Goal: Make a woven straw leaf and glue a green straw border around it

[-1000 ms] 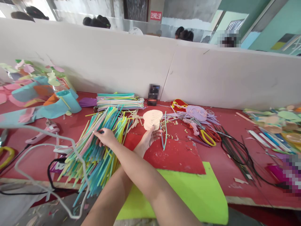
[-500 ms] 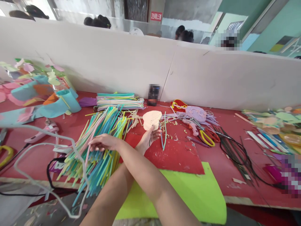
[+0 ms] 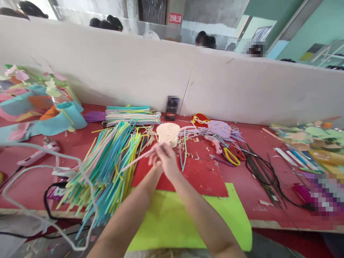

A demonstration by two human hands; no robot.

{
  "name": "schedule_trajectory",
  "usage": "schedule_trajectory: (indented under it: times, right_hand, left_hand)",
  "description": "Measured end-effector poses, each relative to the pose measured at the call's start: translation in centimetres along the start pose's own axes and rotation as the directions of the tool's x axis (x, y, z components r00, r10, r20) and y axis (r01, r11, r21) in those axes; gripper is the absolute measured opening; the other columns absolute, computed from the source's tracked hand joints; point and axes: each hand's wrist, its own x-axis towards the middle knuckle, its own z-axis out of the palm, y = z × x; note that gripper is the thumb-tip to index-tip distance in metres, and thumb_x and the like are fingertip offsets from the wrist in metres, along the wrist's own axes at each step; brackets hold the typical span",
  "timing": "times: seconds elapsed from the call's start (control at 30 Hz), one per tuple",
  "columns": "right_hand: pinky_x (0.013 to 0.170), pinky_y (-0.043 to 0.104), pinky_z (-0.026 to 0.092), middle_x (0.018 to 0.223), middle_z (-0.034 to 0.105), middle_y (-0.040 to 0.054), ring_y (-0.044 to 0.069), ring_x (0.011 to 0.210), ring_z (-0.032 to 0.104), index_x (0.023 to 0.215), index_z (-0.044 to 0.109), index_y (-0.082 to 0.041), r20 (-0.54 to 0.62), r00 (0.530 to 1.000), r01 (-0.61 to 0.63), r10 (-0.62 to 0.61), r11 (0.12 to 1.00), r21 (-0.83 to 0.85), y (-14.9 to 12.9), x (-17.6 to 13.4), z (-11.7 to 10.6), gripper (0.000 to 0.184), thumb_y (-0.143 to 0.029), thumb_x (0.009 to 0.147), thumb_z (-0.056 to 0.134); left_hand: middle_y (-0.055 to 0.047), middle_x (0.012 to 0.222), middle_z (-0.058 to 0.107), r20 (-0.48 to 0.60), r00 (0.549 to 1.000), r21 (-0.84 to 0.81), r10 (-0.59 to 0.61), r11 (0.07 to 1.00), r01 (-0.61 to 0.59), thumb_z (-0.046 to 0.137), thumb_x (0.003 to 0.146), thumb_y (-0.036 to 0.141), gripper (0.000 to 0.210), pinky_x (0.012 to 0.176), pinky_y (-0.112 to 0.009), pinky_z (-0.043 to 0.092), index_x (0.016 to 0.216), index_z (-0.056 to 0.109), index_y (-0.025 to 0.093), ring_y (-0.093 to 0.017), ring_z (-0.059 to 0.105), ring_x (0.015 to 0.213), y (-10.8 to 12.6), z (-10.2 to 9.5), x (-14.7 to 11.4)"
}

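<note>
My left hand is shut on a cream petal-shaped piece with a ridged surface, held upright over the work mat. Most of its fingers are hidden behind my right hand. The right fingers are closed on a pink pipe cleaner, just below the cream piece. One end of it slants down to the left. To the left of both hands lies a large loose pile of pipe cleaners in green, blue, yellow and pink. A bent light-green pipe cleaner is just right of my hands.
A red mat overlaps a lime-green sheet in front of me. Yellow-handled scissors and a pink glue gun lie to the right, another glue gun to the left. A white partition stands behind the table.
My right hand has moved from the pile to the right, bringing a pink pipe cleaner to the cream piece. The arms are no longer crossed. The view has shifted slightly.
</note>
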Motion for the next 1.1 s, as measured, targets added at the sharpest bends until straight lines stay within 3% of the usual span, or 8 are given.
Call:
schedule_trajectory:
  times: [0.03, 0.1, 0.2, 0.3, 0.53, 0.8, 1.0, 1.1]
  right_hand:
    - [0.037, 0.019, 0.038, 0.069, 0.065, -0.0015, 0.008, 0.043, 0.055, 0.086, 0.050, -0.023, -0.163, 0.983, 0.068, -0.079, 0.995, -0.067, -0.4, -0.4, -2.2, 0.027, -0.050, 0.087, 0.056]
    - [0.038, 0.019, 0.037, 0.068, 0.064, -0.0011, 0.009, 0.044, 0.056, 0.084, 0.050, -0.023, -0.364, 0.907, 0.149, -0.212, 0.969, -0.195, -0.8, -1.1, -6.7, 0.028, -0.051, 0.088, 0.054]
    - [0.039, 0.020, 0.035, 0.061, 0.062, -0.0033, 0.009, 0.042, 0.053, 0.084, 0.048, -0.023, -0.540, 0.772, 0.178, -0.336, 0.929, -0.324, -0.8, -2.0, -12.5, 0.031, -0.053, 0.087, 0.054]
    - [0.039, 0.021, 0.033, 0.052, 0.056, -0.0065, 0.009, 0.038, 0.047, 0.084, 0.049, -0.022, -0.601, 0.726, 0.175, -0.334, 0.935, -0.308, -0.2, -2.5, -15.7, 0.033, -0.054, 0.085, 0.056]
    - [0.039, 0.023, 0.032, 0.048, 0.052, -0.0080, 0.011, 0.037, 0.049, 0.088, 0.051, -0.022, -0.536, 0.805, 0.109, -0.255, 0.951, -0.289, 1.0, -2.5, -14.9, 0.034, -0.056, 0.086, 0.053]
    - [0.040, 0.024, 0.034, 0.049, 0.050, -0.0081, 0.012, 0.037, 0.049, 0.090, 0.050, -0.023, -0.529, 0.817, 0.060, -0.231, 0.945, -0.320, 0.7, -2.7, -14.5, 0.035, -0.058, 0.087, 0.049]
    - [0.040, 0.023, 0.034, 0.053, 0.051, -0.0080, 0.010, 0.040, 0.049, 0.089, 0.056, -0.022, -0.537, 0.834, 0.055, -0.126, 0.988, -0.145, 0.9, -2.4, -15.6, 0.037, -0.057, 0.080, 0.060]
    - [0.043, 0.022, 0.037, 0.057, 0.056, -0.0062, 0.009, 0.045, 0.050, 0.087, 0.060, -0.021, -0.514, 0.858, 0.006, -0.014, 1.000, -0.016, 0.2, -2.6, -16.5, 0.039, -0.057, 0.073, 0.067]
  left_hand:
    - [-0.007, 0.078, 0.074, -0.001, 1.000, 0.007, 0.010, 1.000, -0.010, 0.059, 0.087, 0.044, 0.031, 0.063, -0.028, 0.055, 0.093, 0.068, 0.015, -0.018, 0.069, 0.067, 0.0, 0.0, 0.1]
    - [-0.008, 0.076, 0.073, 0.015, 1.000, 0.019, 0.021, 1.000, -0.021, 0.061, 0.085, 0.046, 0.034, 0.060, -0.027, 0.053, 0.089, 0.067, 0.013, -0.018, 0.068, 0.064, -0.1, 0.0, 0.4]
    - [-0.009, 0.076, 0.073, 0.009, 0.999, 0.031, 0.050, 0.998, -0.050, 0.065, 0.080, 0.053, 0.043, 0.059, -0.027, 0.052, 0.090, 0.066, 0.011, -0.018, 0.068, 0.063, -0.2, 0.0, 0.5]
    - [-0.010, 0.078, 0.073, 0.011, 0.998, 0.056, 0.059, 0.997, -0.059, 0.066, 0.076, 0.059, 0.049, 0.058, -0.026, 0.051, 0.087, 0.066, 0.011, -0.018, 0.068, 0.062, -0.3, 0.0, 0.3]
    - [-0.012, 0.074, 0.073, 0.034, 0.997, 0.135, 0.075, 0.988, -0.079, 0.064, 0.077, 0.061, 0.050, 0.055, -0.025, 0.049, 0.078, 0.067, 0.011, -0.018, 0.068, 0.061, -0.5, 0.1, -0.5]
    - [-0.008, 0.064, 0.069, 0.108, 0.977, 0.284, 0.184, 0.936, -0.208, 0.063, 0.079, 0.058, 0.046, 0.053, -0.024, 0.050, 0.070, 0.064, 0.013, -0.014, 0.060, 0.051, -0.4, 0.6, -1.0]
    - [-0.006, 0.068, 0.069, 0.182, 0.952, 0.419, 0.248, 0.856, -0.303, 0.066, 0.081, 0.044, 0.030, 0.060, -0.028, 0.052, 0.079, 0.069, 0.015, -0.016, 0.062, 0.056, -0.8, 0.3, -1.2]
    - [-0.007, 0.082, 0.072, 0.269, 0.923, 0.504, 0.275, 0.777, -0.378, 0.068, 0.080, 0.032, 0.020, 0.074, -0.031, 0.052, 0.088, 0.074, 0.016, -0.020, 0.066, 0.076, -0.2, -0.1, -2.1]
